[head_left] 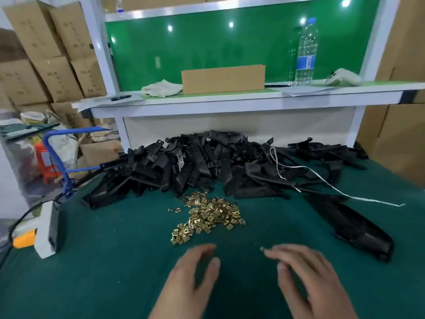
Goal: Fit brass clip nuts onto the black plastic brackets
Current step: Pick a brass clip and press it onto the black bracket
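Where the brass clip nuts (207,215) lie: in a loose heap mid-bench (103,272), just in front of the pile of black plastic brackets (195,164).
Left hand (195,279): fingers spread, holding nothing.
Right hand (308,279): fingers straight and apart, 1 fingertip touching a single nut (262,249); no pinch shows.
Nut risk: nothing clamps that 1 nut, so it may skid away.
Bracket risk: the tangled pile and white cord (377,201) could snag a pulled bracket and scatter the heap.
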Demonstrator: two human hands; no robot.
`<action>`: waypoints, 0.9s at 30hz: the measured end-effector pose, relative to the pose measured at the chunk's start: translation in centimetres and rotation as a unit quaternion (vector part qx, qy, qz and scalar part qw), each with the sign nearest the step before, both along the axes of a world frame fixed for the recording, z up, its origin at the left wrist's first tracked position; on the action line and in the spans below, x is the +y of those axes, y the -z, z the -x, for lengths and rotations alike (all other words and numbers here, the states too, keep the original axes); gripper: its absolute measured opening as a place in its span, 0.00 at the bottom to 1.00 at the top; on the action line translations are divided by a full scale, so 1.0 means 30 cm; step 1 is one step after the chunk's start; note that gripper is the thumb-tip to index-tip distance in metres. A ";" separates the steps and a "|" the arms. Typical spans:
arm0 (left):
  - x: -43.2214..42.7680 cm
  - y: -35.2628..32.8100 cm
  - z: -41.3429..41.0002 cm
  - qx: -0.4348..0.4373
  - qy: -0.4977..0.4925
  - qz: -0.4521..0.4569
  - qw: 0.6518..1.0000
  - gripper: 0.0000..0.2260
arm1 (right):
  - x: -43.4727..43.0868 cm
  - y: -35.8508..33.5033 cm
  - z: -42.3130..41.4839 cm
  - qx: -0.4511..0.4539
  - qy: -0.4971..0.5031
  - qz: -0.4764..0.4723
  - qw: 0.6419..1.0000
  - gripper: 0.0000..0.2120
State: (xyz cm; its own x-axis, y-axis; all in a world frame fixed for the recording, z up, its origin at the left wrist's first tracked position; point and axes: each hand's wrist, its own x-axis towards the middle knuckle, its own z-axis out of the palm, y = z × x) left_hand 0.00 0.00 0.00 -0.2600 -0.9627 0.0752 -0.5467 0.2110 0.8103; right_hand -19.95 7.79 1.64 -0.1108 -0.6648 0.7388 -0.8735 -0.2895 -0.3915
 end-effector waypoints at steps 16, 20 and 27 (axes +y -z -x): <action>-0.394 0.091 0.099 -0.261 -0.071 0.137 0.953 0.23 | -0.268 0.108 0.490 0.042 0.404 -0.269 0.873 0.20; -0.386 0.078 0.110 -0.229 -0.060 0.159 0.959 0.16 | -0.264 0.099 0.493 0.053 0.401 -0.154 0.901 0.19; -0.385 0.078 0.094 -0.181 -0.052 0.208 0.960 0.06 | -0.274 0.022 0.438 -0.011 0.298 0.014 0.954 0.13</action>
